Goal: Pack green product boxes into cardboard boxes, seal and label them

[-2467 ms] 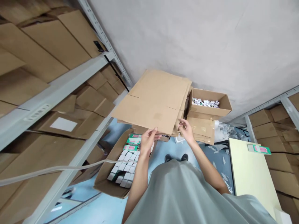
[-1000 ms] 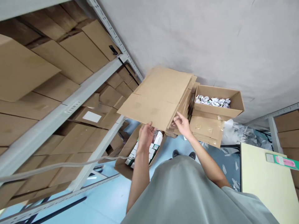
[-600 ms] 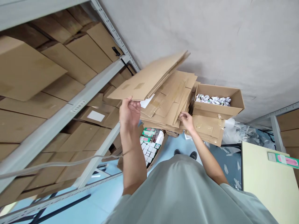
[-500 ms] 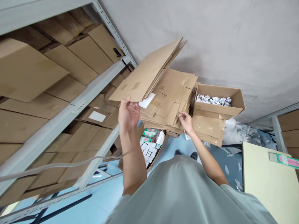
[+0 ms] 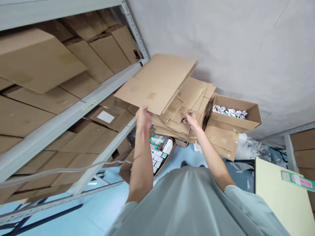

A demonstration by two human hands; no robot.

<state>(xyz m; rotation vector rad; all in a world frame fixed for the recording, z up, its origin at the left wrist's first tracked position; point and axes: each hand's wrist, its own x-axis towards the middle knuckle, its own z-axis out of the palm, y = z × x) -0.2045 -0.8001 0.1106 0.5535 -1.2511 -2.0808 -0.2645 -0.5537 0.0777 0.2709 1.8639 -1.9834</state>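
Several flattened cardboard boxes are piled in a stack [image 5: 197, 98] against the wall. My left hand [image 5: 144, 118] is closed on the near edge of the top flattened cardboard box [image 5: 159, 82], which lies tilted over the pile. Its thumb shows on the upper face, and the other fingers are partly hidden. My right hand [image 5: 190, 119] is closed, its fingertips pinching the edge of a flattened cardboard box lower in the stack. Strips of clear tape show on the sheets between my hands.
A metal rack [image 5: 91, 105] loaded with cartons stands on the left. An open carton [image 5: 236, 123] of crumpled paper sits right of the stack. Below my left hand is a box of small packages [image 5: 157, 157]. A pale table [image 5: 283, 200] is at lower right.
The top flattened cardboard box has come down from a steep tilt to lie flatter over the stack, my left hand still on its edge. My right hand has shifted slightly left.
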